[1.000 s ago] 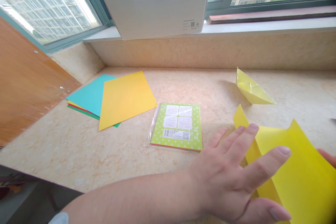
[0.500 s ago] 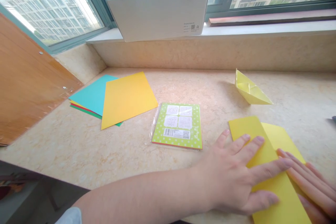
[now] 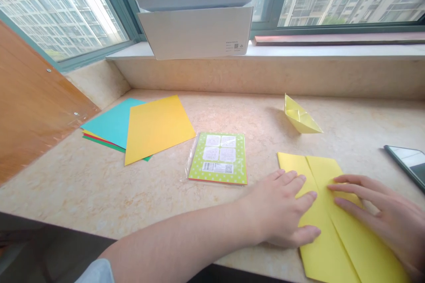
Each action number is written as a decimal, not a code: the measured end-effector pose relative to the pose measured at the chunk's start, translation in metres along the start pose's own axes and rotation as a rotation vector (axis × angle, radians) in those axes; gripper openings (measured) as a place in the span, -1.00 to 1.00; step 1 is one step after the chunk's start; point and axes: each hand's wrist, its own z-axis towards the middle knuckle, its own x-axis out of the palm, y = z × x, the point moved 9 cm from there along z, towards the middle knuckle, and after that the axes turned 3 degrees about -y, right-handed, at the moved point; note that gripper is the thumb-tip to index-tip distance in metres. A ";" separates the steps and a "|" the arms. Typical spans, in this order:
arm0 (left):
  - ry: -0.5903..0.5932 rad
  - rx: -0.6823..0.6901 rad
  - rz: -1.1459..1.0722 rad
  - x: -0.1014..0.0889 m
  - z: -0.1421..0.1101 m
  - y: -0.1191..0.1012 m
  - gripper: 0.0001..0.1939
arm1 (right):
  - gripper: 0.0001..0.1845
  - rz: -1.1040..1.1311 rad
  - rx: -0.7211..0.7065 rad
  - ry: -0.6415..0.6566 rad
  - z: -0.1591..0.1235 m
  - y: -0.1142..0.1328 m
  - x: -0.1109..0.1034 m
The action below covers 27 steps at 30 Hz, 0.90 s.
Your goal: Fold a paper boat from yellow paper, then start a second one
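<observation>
A sheet of yellow paper [image 3: 335, 234] lies at the lower right, its two side flaps folded in to meet along a line down the middle. My left hand [image 3: 282, 212] rests flat on the left flap, fingers stretched out and thumb apart. On the right flap, my right hand [image 3: 378, 212] touches the paper with extended fingertips, holding nothing. Just behind the sheet stands a folded yellow paper boat [image 3: 301, 117]. A green dotted packet of paper in clear wrap [image 3: 217, 159] lies left of the sheet.
At the left, an orange-yellow sheet [image 3: 156, 130] overlaps a stack of coloured paper topped by a turquoise sheet [image 3: 111, 119]. A phone [image 3: 407, 163] lies at the right edge. A white box [image 3: 195, 33] stands on the windowsill. The table's front edge runs below my left forearm.
The right side of the yellow paper is now folded in to the middle. My left hand has shifted left, and my right hand now lies on top. The view has turned right, showing the phone.
</observation>
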 end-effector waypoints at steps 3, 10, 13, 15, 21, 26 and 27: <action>-0.049 0.016 0.026 -0.001 0.003 0.001 -0.46 | -0.66 0.026 0.052 0.030 0.024 -0.001 -0.005; -0.085 0.066 0.035 -0.002 0.011 0.001 -0.68 | -0.57 0.037 0.068 0.138 0.065 -0.010 -0.008; -0.060 0.067 0.046 -0.002 0.014 0.002 -0.76 | -0.54 0.014 0.038 0.188 0.077 -0.011 -0.006; -0.036 0.063 0.071 -0.003 0.017 0.001 -0.81 | -0.54 -0.006 0.028 0.218 0.082 -0.010 -0.004; 0.013 0.037 0.135 0.000 0.031 -0.012 -0.63 | -0.51 -0.051 0.014 0.247 0.095 -0.009 -0.004; 0.073 0.111 0.098 0.012 0.039 -0.020 -0.56 | -0.41 -0.115 -0.037 0.315 0.108 -0.008 -0.003; 0.069 0.129 0.079 0.012 0.039 -0.020 -0.55 | -0.43 -0.136 -0.048 0.328 0.110 -0.006 -0.004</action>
